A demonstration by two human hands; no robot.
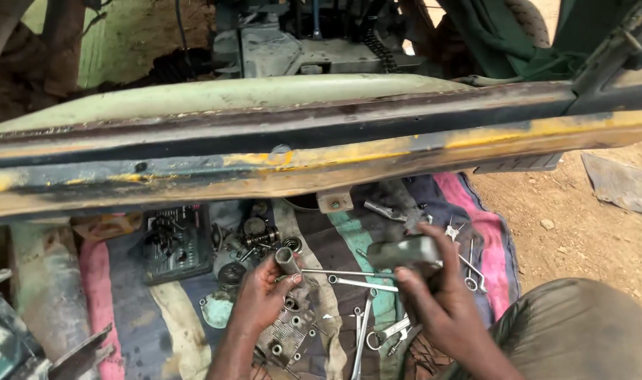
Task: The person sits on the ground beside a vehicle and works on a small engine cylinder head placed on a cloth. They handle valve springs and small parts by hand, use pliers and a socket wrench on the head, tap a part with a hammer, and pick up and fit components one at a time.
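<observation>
We see the left hand (261, 295) pinching a short metal tube (286, 259) between thumb and fingers, held upright above the striped cloth (335, 239). The right hand (440, 295) is clamped around a grey block-shaped metal part (404, 252), blurred, so we can't tell exactly what it is. Both pieces sit close together, tube left of the block, not touching as far as we can tell. Below lie several spanners (367, 285), a grey engine casting (293, 331) under the left wrist, small round parts (254, 232) and a socket set tray (175, 243). A worn yellow-and-black vehicle frame rail (300, 155) crosses above. We judge the tube rigid, light, likely oily and slippery, best gripped around its middle; the block looks heavier and stiff, needing a full wrap of fingers along its sides
</observation>
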